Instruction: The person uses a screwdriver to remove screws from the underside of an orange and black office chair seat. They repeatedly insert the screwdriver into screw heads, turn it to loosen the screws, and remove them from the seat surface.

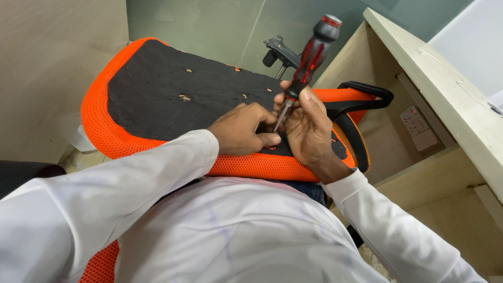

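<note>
**Screwdriver set upright on chair underside**

At frame centre, a red-and-black screwdriver is gripped low on its handle by the right hand, fingers closed around it. Its shaft is steadied near the tip by the left hand, fingers pinched narrow, probably for aim, against the upturned orange chair seat.

Both hands meet close together — left hand curled palm-down, right hand fingers clenched, white-sleeved arms bent inward.
</note>
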